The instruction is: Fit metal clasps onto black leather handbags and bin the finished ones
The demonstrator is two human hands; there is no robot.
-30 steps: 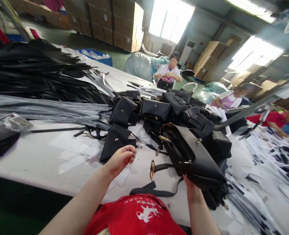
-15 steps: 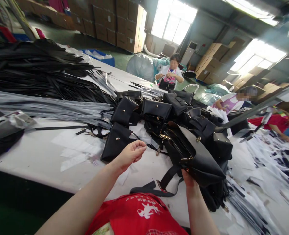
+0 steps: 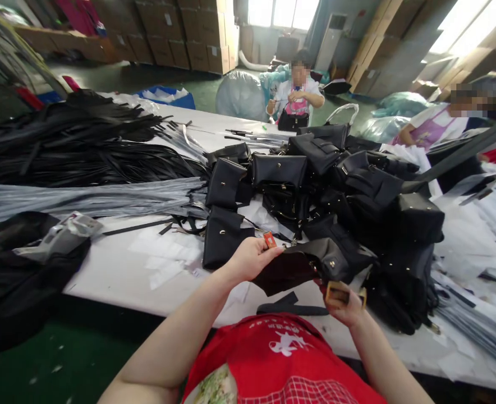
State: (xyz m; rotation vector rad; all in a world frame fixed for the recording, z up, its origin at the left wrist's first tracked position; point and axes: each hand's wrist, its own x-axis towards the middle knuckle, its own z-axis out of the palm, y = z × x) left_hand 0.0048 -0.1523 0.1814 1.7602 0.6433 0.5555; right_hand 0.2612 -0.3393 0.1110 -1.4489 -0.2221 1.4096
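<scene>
A black handbag (image 3: 288,270) is held tilted between my two hands above the near part of the table. My left hand (image 3: 250,259) is closed on its left edge, thumb over the top. A small orange-red piece (image 3: 269,240) shows at those fingertips; I cannot tell whether it belongs to the bag. My right hand (image 3: 349,308) grips the bag's right side, its fingers partly hidden. A gold-coloured buckle (image 3: 338,294) lies across that hand. Beyond are several more black handbags (image 3: 279,168) in a heap, with gold-coloured fittings.
Long black straps (image 3: 105,160) and grey wrapped strips (image 3: 88,199) cover the left of the white table (image 3: 122,286). Paper scraps (image 3: 159,249) lie near my left arm. A slanting metal pole (image 3: 462,148) crosses at right. Two co-workers (image 3: 301,95) sit beyond the table.
The bag has turned and come closer to my body. My left hand, previously off the bag, now grips its edge. The view has swung, shifting the heap rightward.
</scene>
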